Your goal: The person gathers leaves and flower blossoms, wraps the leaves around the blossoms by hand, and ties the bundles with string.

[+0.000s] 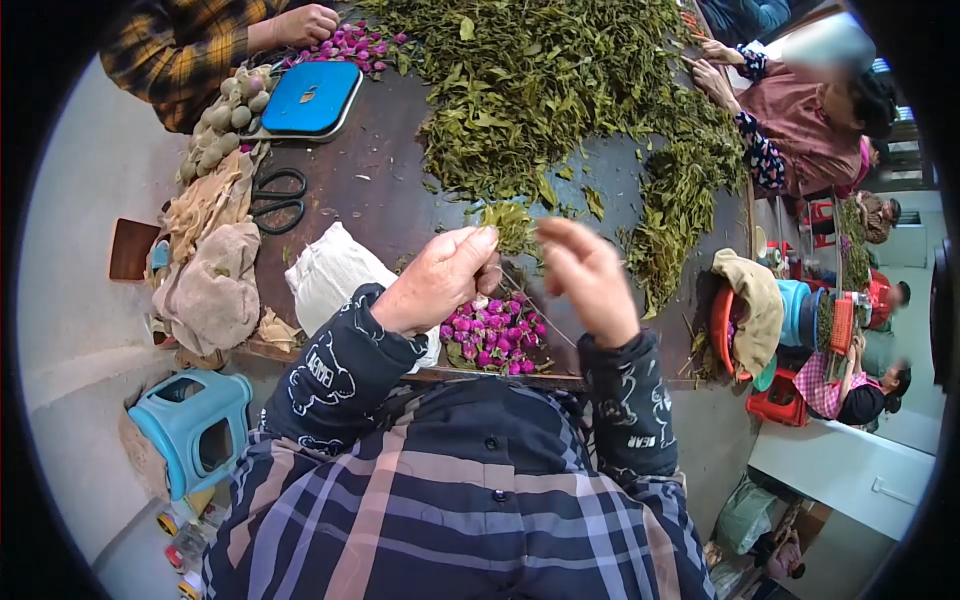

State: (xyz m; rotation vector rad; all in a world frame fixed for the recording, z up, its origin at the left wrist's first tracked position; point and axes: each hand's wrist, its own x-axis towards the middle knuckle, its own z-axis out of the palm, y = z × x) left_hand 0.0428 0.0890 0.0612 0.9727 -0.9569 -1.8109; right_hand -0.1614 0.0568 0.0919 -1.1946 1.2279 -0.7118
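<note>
While your left hand has thumb and forefinger closed on the base of a small bundle of yellow-green dried leaves, your right hand is up just beside it with fingers curled, and it's so blurred I honestly can't tell if they're gripping anything. The leafy bundle sits roughly between your two hands, above the dark brown tabletop. There's also a thin pale thread trailing down from near your left fingers, under your right hand, toward your right sleeve.

Right below your hands, by the table edge, you've got a heap of round magenta flower heads, with a white cloth bag to the left of it, partly behind your left wrist. Further left there's a pair of black-handled scissors, and beyond that a flat scale with a bright blue square top. Ahead of you it's one big spread of dried green leaves, running down your right side too. At the far left, a person in a yellow-and-black plaid sleeve has a hand at another magenta flower pile
</note>
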